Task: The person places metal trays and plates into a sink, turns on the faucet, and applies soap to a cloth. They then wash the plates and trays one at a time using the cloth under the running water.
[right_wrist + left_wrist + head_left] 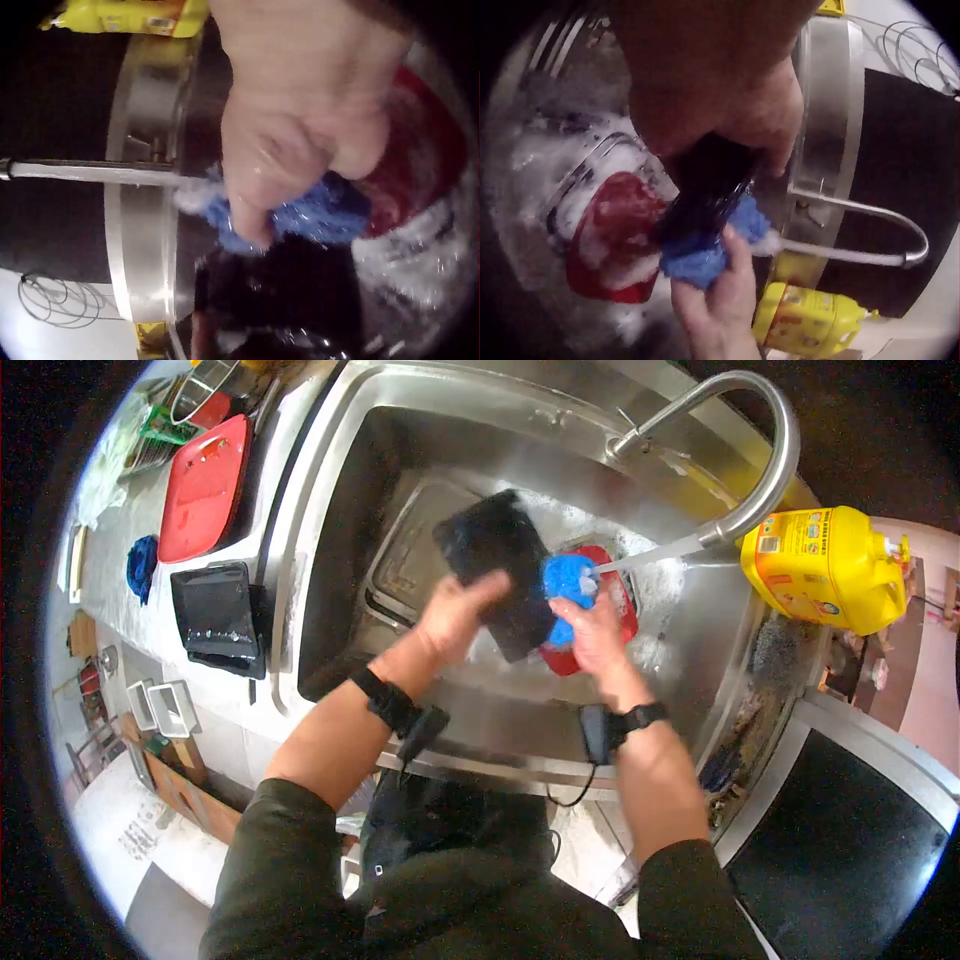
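Note:
A black rectangular tray [495, 570] is held over the sink by the left hand [455, 618], thumb on its near face. The right hand [592, 630] grips a blue mesh scrubber [570, 582] at the tray's right edge, where water from the faucet [775, 470] falls on it. In the left wrist view the scrubber [697, 261] lies against the black tray [705, 187], pinched by the right hand [724, 307]. The right wrist view has the right hand [300, 150] curled round the scrubber [322, 214]. Beneath is a soapy red tray [628, 622].
Suds and another tray lie on the sink floor [420, 510]. A yellow jug [815, 570] stands at the right rim. On the left counter are a red tray [205, 488], stacked black trays [215, 615] and a dark blue cloth [142, 567].

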Demonstrator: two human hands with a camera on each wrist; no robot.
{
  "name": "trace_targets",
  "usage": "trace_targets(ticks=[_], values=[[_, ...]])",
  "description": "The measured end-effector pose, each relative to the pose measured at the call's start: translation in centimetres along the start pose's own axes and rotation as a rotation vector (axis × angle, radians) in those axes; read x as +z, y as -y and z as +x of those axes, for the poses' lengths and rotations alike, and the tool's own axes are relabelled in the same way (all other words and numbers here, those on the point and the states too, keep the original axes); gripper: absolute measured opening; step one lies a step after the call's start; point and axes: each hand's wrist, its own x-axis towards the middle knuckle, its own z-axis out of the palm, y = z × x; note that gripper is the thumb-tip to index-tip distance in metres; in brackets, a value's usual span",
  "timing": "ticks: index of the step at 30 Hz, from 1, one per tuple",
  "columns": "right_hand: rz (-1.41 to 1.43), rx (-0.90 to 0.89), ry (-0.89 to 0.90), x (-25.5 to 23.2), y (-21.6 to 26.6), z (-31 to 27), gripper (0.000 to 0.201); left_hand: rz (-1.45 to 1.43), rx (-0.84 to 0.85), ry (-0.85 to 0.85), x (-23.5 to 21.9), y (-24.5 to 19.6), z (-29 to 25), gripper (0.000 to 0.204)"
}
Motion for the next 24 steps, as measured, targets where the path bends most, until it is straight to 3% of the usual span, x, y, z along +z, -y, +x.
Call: trace_targets(ticks=[1,4,5,6,7,9,11,12,15,17,18,21,22,24], values=[[-0.138,-0.074,0.096,-1.1,0.8,0.4,0.051,-0.083,0.003,-0.069,-0.6,-1.6,0.8,0.037],[-0.434,0.026,0.243,-4.5,2.4,2.4,0.048,-0.104,-0.036,-0.007,-3.9,-5.0,2.6,0.038],[-0.433,0.027,0.244,-4.0,3.5,2.6,0.048,0.046,-0.157,0.07,-3.6,-6.2,2.2,0.037],[-0.491,-0.065,0.27,-3.6,4.7,2.8,0.047,0.2,-0.275,0.147,-3.3,-7.2,1.9,0.037],[-0.548,-0.155,0.294,-3.3,5.5,3.0,0.047,0.203,-0.276,0.146,-2.8,-7.2,1.9,0.037],[-0.616,-0.175,0.257,-2.4,4.0,3.2,0.046,0.373,-0.259,0.13,-1.4,-6.4,1.4,0.035],[-0.651,-0.261,-0.049,-0.6,2.4,3.7,0.043,0.282,-0.152,0.094,-0.9,-5.0,1.7,0.035],[-0.507,-0.195,-0.142,0.4,1.8,3.2,0.039,0.274,-0.122,0.046,-0.8,-4.4,1.9,0.034],[-0.456,-0.115,-0.428,2.4,-1.9,0.9,0.04,0.277,-0.1,-0.061,-0.2,-3.7,1.3,0.032],[-0.342,0.087,-0.439,3.1,-4.4,-0.8,0.042,0.177,-0.052,-0.107,-0.2,-2.8,1.2,0.029],[-0.384,0.01,-0.434,3.6,-4.7,-2.1,0.036,0.174,-0.052,-0.104,-0.4,-1.9,1.4,0.029],[-0.481,-0.001,-0.397,5.1,-2.0,-2.8,0.037,0.279,0.038,-0.153,-0.5,-0.1,0.8,0.028],[-0.517,-0.151,-0.368,5.4,-1.3,-2.6,0.035,0.33,0.025,-0.166,0.8,-0.1,0.2,0.029],[-0.592,-0.143,-0.366,5.6,-0.8,-0.5,0.036,0.532,0.07,-0.164,0.6,0.7,0.8,0.035]])
